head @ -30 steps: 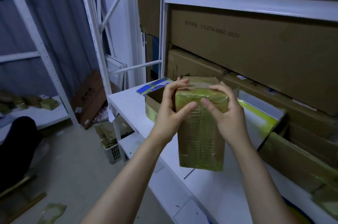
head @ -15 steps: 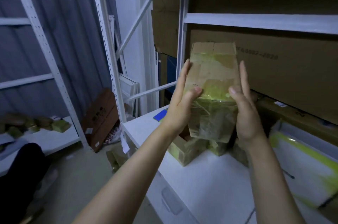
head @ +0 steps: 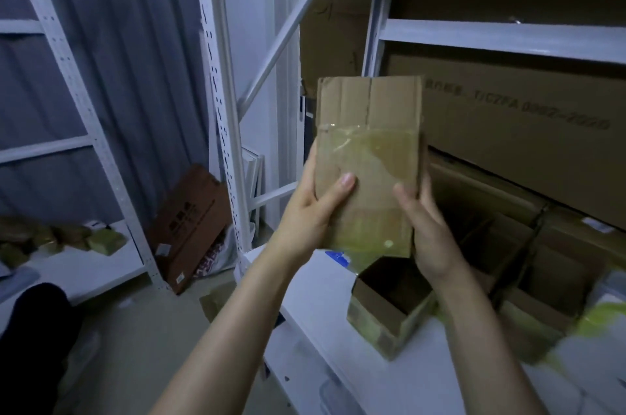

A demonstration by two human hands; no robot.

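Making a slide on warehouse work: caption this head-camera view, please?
Left hand and right hand hold a taped cardboard box above an open carton on a white shelf.

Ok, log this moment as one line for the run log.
left hand: grips taped cardboard box | right hand: grips same box | box: upright, in air | below: open box on white shelf

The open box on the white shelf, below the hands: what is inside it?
Inside the open box only bare brown inner walls show, and no contents. Its floor is dark, and the near wall covers part of it, so a small flat item there cannot be ruled out.
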